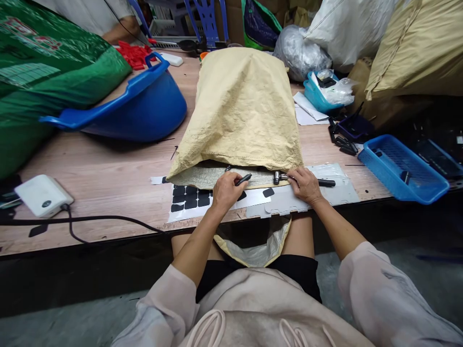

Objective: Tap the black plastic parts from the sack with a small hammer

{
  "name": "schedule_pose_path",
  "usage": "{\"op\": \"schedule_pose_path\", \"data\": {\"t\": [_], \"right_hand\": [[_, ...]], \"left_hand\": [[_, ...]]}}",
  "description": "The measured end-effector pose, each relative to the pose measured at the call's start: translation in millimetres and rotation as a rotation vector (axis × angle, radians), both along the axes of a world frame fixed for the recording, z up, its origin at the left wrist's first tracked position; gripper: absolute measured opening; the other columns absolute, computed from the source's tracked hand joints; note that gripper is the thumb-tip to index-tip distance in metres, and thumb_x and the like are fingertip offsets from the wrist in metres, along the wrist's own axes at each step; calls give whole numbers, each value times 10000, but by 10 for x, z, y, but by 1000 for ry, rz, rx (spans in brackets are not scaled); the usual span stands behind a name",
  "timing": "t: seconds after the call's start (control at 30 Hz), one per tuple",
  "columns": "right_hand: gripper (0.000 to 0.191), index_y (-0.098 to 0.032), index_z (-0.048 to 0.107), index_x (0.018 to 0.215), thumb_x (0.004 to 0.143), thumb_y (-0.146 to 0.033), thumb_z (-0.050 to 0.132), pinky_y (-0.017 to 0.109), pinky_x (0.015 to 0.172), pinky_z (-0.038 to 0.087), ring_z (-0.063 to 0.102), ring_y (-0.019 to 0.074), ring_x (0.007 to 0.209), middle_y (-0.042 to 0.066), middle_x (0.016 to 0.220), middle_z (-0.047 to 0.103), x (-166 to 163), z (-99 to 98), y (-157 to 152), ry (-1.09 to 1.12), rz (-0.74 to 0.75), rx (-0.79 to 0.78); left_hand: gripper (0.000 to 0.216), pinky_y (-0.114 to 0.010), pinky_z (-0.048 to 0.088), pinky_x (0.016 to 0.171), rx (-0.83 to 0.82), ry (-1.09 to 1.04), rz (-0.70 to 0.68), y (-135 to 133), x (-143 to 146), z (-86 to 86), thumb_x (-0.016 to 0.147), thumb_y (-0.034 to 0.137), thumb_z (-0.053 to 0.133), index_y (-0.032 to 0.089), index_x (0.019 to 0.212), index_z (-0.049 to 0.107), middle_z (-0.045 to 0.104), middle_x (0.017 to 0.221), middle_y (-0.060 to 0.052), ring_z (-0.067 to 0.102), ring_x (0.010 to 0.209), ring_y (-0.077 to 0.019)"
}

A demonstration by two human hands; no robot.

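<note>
My left hand (226,191) is closed around a thin black pen-like part (243,180) at the open mouth of a large tan woven sack (242,106) lying on the table. My right hand (306,185) is closed on a small hammer (304,180) with a metal head and black handle, resting on a clear plastic sheet (333,190). Below my left hand lies a white sheet of black stickers (190,198). A loose black sticker (268,192) sits between my hands.
A tipped blue tub (144,103) and a green sack (43,72) stand at the left. A white box with a black cable (43,195) lies near the front edge. A blue basket (401,166) sits at the right; bags are piled behind. Another person's arm (121,30) is at the back.
</note>
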State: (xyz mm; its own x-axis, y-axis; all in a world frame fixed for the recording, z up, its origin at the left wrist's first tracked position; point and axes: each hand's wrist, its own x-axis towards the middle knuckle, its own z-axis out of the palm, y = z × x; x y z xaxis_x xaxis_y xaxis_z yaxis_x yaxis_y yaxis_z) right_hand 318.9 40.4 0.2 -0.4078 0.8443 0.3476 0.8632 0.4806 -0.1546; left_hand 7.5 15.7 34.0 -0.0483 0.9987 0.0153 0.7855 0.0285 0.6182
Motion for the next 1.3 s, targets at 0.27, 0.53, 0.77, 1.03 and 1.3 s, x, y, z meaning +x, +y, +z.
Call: {"op": "schedule_pose_path", "data": {"t": [0.27, 0.53, 0.77, 1.03, 1.3], "right_hand": [[226, -243, 723, 1081, 997, -294, 520, 405, 908, 457, 544, 278, 969, 93, 986, 655, 13, -16, 12, 9, 12, 8], [216, -241, 717, 1063, 1008, -304, 517, 389, 895, 463, 560, 268, 954, 87, 972, 658, 11, -11, 15, -15, 14, 35], [217, -234, 715, 1043, 1013, -295, 509, 388, 893, 464, 563, 266, 953, 86, 971, 657, -6, -18, 7, -5, 11, 53], [227, -225, 721, 1071, 1015, -288, 510, 376, 901, 450, 556, 260, 964, 89, 977, 658, 4, -8, 3, -2, 16, 29], [283, -209, 729, 1085, 1044, -317, 471, 378, 882, 464, 570, 259, 946, 94, 967, 674, 52, 41, 31, -4, 62, 29]], "left_hand": [[83, -349, 510, 835, -28, 0, -195, -366, 118, -126, 861, 288, 745, 241, 927, 724, 676, 944, -44, 630, 954, -239], [106, -379, 507, 912, -48, -20, -280, -239, 153, -32, 801, 221, 796, 225, 855, 705, 671, 922, -51, 630, 1017, -265], [232, -282, 535, 743, -102, -689, -209, -181, 169, -32, 804, 265, 741, 194, 1011, 661, 727, 887, -9, 665, 795, -155], [120, -403, 520, 967, 122, -416, -202, -292, 97, -256, 834, 200, 768, 240, 945, 747, 771, 982, -22, 660, 1012, -235], [250, -425, 474, 962, 197, -173, -203, -375, 25, -412, 810, 211, 844, 229, 1042, 753, 738, 1004, -39, 620, 1003, -258]]}}
